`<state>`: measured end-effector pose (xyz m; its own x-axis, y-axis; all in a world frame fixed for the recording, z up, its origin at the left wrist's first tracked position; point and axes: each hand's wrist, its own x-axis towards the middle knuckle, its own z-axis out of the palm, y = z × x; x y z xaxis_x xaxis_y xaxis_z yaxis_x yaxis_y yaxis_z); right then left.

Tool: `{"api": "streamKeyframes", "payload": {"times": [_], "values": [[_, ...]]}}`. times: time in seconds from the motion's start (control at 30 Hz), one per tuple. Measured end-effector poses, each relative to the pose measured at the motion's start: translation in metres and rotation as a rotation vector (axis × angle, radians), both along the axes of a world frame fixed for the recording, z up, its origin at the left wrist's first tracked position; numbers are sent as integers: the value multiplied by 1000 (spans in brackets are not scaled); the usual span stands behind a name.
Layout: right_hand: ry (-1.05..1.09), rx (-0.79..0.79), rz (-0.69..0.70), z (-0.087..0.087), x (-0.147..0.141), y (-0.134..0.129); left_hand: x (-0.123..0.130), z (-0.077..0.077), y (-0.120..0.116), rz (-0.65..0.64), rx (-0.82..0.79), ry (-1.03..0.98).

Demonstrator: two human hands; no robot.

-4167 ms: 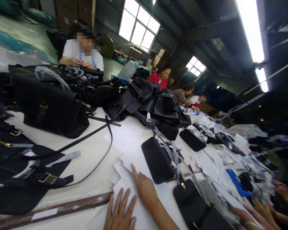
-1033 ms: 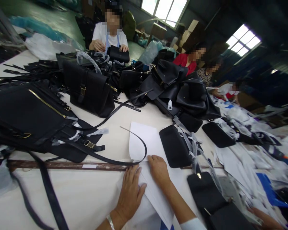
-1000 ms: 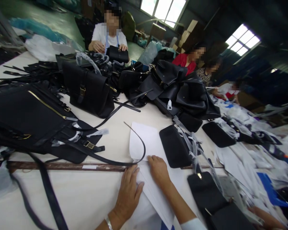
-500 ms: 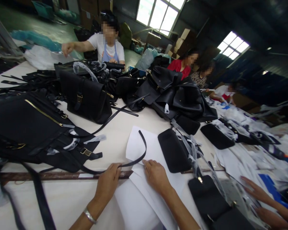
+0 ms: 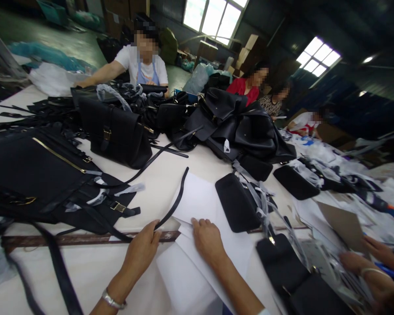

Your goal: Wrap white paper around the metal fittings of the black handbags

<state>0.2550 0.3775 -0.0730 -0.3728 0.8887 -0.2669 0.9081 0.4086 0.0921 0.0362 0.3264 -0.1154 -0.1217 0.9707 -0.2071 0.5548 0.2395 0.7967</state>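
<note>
My left hand [image 5: 142, 246], with a silver bracelet at its wrist, pinches a narrow black strap [image 5: 177, 199]. The strap's free end sticks up and away above the table, beside the white sheets. My right hand [image 5: 207, 239] rests on the white paper sheets [image 5: 197, 199], its fingers bent and pressed together at a sheet's edge. Whether it grips a sheet is hard to make out. To the left lies a large black bag [image 5: 52, 175] with a gold zipper and buckle. A small black pouch [image 5: 234, 203] lies right of the sheets.
Across the table [image 5: 166, 175] stands a black buckled bag [image 5: 113, 131], beside piled black bags [image 5: 256, 131]. A person in a white shirt [image 5: 144, 65] sits opposite. At the right, another person's hands [image 5: 357, 260] hold brown card near a black bag [image 5: 292, 271].
My left hand has shifted slightly left and the strap's free end has swung left and straightened. At the right, a brown card has appeared by the other person's hands. The person opposite has lowered an arm.
</note>
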Motion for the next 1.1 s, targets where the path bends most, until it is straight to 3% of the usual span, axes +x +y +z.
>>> {"api": "streamKeyframes", "payload": {"times": [0.23, 0.63, 0.83, 1.1], "values": [[116, 30, -68, 8, 3, -7, -1, -1, -40, 13, 184, 140], [233, 103, -100, 40, 14, -43, -63, 10, -156, 36, 113, 192], [307, 158, -84, 55, 30, -87, -78, 8, -238, 76, 52, 233], [511, 368, -3, 48, 55, -174, -66, 3, -362, -13, -160, 110]]}}
